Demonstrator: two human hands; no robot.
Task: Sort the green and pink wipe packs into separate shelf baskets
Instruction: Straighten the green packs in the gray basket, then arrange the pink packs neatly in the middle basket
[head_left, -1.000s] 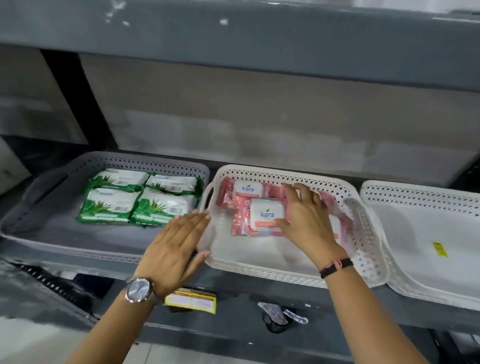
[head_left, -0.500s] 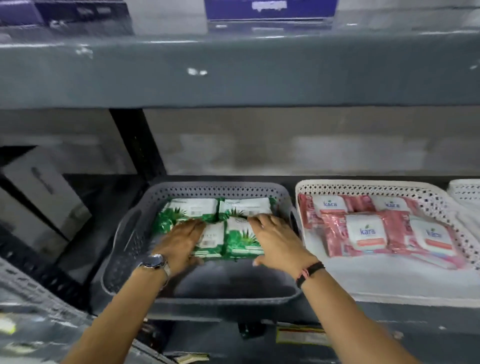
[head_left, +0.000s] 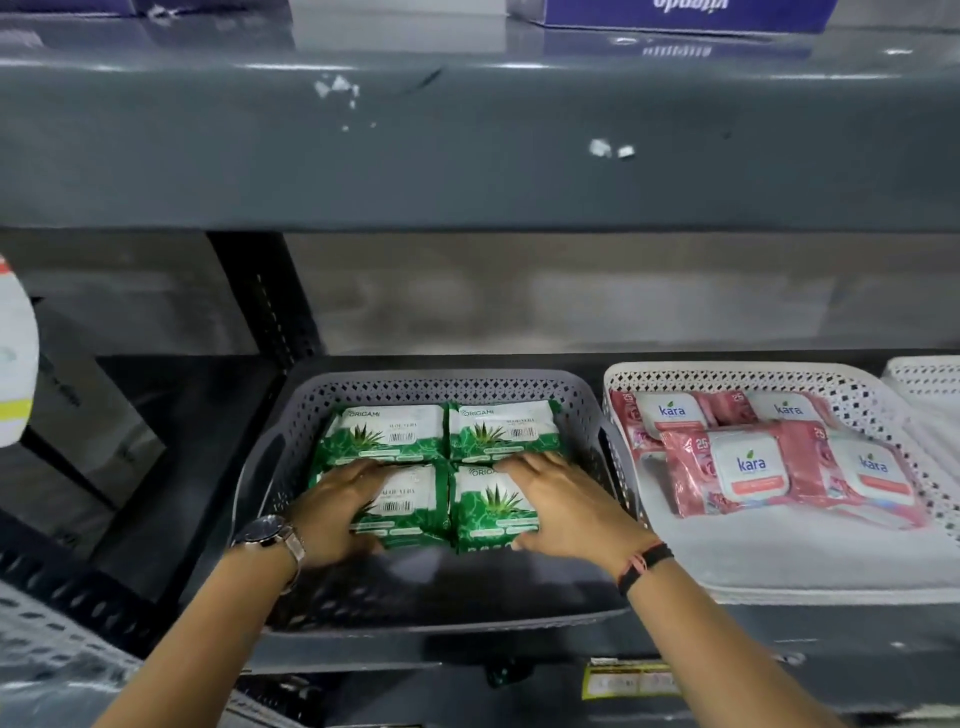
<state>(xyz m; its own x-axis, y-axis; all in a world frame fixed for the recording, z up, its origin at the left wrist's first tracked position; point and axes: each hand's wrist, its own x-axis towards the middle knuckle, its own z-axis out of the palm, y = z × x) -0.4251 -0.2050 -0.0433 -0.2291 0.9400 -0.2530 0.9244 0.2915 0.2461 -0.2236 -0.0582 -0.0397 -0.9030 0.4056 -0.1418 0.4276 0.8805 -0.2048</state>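
Note:
Several green wipe packs (head_left: 389, 431) lie flat in a grey basket (head_left: 447, 387) on the shelf. My left hand (head_left: 337, 512) rests on the near left green pack, thumb under its front edge. On the near right green pack (head_left: 493, 512) lies my right hand (head_left: 566, 506), gripping its front edge. To the right, several pink wipe packs (head_left: 748, 467) fill the back of a white basket (head_left: 737, 371).
A second white basket (head_left: 930, 374) shows at the far right edge. The grey shelf above (head_left: 467, 156) overhangs the baskets. A dark upright post (head_left: 270, 306) stands left of the grey basket. A yellow label (head_left: 628, 680) sits on the shelf's front edge.
Both hands went from the white basket with the pink packs to the green packs in the grey basket, and now press around the two near packs.

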